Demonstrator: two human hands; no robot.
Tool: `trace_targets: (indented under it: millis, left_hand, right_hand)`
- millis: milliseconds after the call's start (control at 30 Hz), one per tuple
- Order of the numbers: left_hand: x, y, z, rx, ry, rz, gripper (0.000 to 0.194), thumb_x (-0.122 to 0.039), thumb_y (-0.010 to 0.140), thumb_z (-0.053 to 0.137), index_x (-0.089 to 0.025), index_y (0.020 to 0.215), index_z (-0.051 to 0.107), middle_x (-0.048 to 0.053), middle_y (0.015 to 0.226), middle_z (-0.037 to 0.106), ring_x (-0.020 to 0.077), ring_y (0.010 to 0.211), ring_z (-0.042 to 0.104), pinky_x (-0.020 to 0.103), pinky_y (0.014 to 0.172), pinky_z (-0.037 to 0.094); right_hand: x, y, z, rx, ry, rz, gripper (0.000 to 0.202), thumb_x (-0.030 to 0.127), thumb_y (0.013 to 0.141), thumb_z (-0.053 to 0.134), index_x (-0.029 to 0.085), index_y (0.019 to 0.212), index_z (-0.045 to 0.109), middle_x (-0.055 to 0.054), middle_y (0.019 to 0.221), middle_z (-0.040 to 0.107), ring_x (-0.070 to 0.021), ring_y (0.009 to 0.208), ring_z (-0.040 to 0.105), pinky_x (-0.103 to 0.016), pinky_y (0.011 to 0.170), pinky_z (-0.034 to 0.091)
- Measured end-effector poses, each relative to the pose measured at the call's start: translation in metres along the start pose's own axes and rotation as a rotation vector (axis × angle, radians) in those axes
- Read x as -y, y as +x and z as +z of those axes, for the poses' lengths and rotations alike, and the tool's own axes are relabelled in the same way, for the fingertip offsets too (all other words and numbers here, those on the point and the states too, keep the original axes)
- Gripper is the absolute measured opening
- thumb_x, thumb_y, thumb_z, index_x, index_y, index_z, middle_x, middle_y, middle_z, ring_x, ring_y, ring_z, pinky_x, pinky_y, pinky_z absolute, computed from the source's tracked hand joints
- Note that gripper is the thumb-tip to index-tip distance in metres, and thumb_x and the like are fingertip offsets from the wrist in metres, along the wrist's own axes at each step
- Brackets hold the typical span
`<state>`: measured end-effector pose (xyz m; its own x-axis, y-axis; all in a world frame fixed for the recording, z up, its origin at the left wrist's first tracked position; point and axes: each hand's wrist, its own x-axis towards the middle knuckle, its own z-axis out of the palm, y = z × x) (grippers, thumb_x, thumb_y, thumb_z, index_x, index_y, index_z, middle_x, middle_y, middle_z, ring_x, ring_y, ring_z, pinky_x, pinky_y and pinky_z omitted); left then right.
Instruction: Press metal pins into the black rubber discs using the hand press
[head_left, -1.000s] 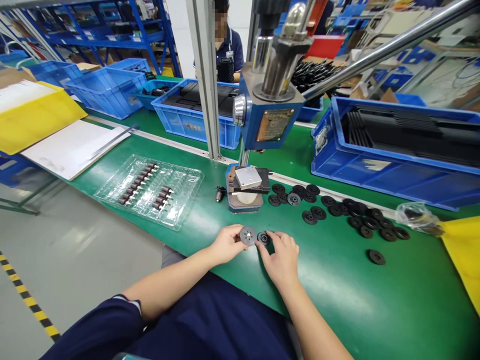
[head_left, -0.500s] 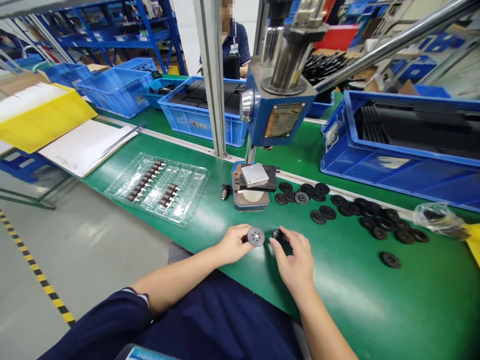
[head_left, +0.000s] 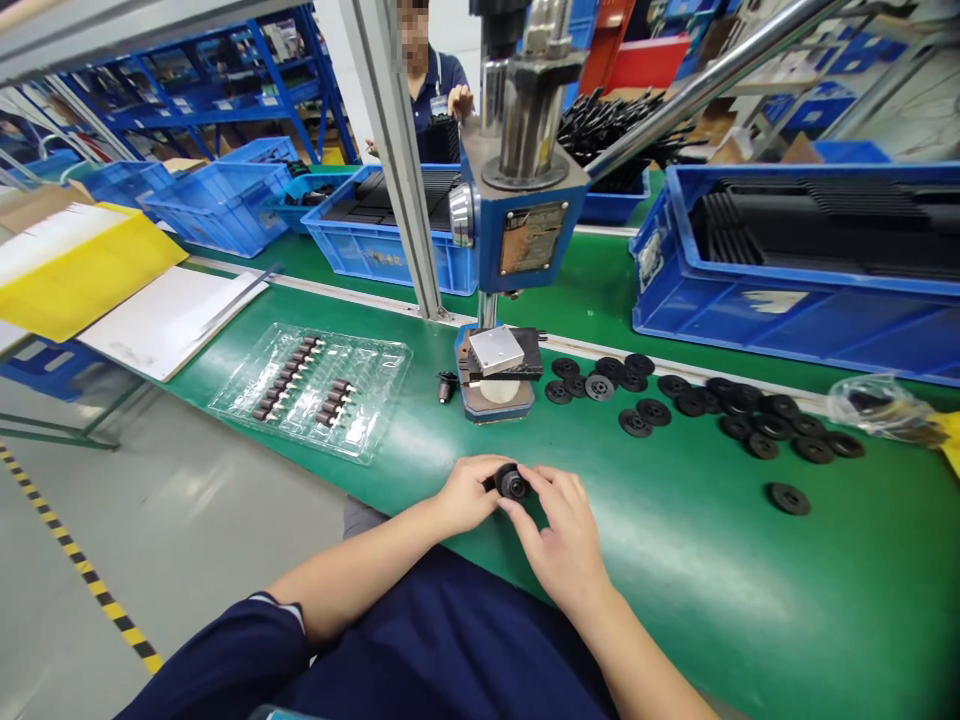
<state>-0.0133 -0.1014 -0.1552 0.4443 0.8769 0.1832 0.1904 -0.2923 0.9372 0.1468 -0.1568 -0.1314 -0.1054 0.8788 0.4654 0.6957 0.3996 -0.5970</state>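
One black disc (head_left: 513,484) is over the counter (head_left: 675,570), before the press (head_left: 495,245): the left hand (head_left: 466,497) grips a mostly hidden part (head_left: 490,484) behind it, the right hand (head_left: 564,522) pinches the disc's rim; keeping both square and centred should help

The held disc (head_left: 514,484) is black, tabletop (head_left: 690,560) green, floor tape (head_left: 91,580) striped black and yellow.

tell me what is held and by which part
A black part: the right hand pinches its rim; the left hand grips its partly hidden left side.
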Motion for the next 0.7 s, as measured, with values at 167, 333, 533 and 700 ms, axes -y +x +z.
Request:
trace_targets:
  millis: [167,333,533,700]
  left_hand:
    - [0.0000,0.0000,0.0003,0.015,-0.025,-0.023,0.028,-0.014,0.080,0.064,-0.018,0.107,0.071,0.009,0.107,0.074,0.0225,0.100,0.068,0.038,0.095,0.052]
    - [-0.0016,0.0002,-0.0002,0.029,-0.038,-0.015,0.030,-0.013,0.080,0.065,-0.018,0.109,0.071,0.008,0.109,0.074,0.0220,0.102,0.068,0.037,0.095,0.052]
    - [-0.0022,0.0003,-0.0008,0.029,-0.011,-0.024,0.032,-0.013,0.078,0.067,-0.019,0.110,0.071,0.008,0.109,0.074,0.0228,0.102,0.069,0.037,0.095,0.052]
    - [0.0007,-0.0019,0.0000,0.021,-0.028,-0.027,0.031,-0.014,0.080,0.066,-0.019,0.110,0.071,0.008,0.109,0.074,0.0229,0.101,0.070,0.038,0.094,0.054]
  right_hand:
    - [0.0025,-0.0004,-0.0013,0.002,-0.011,-0.008,0.040,0.033,0.090,0.062,0.020,0.126,0.054,-0.009,0.109,0.057,-0.0220,0.100,0.052,-0.042,0.087,0.047]
    - [0.0038,-0.0007,-0.0006,-0.007,-0.021,-0.007,0.039,0.032,0.090,0.062,0.020,0.126,0.054,-0.009,0.109,0.058,-0.0229,0.100,0.053,-0.042,0.086,0.048]
    - [0.0038,0.0002,0.0017,-0.022,-0.028,0.003,0.038,0.033,0.090,0.061,0.021,0.126,0.054,-0.009,0.108,0.059,-0.0219,0.098,0.053,-0.041,0.084,0.047]
    - [0.0053,-0.0003,0.0032,-0.034,-0.035,0.000,0.038,0.032,0.090,0.062,0.021,0.125,0.055,-0.008,0.107,0.059,-0.0218,0.098,0.054,-0.040,0.083,0.046]
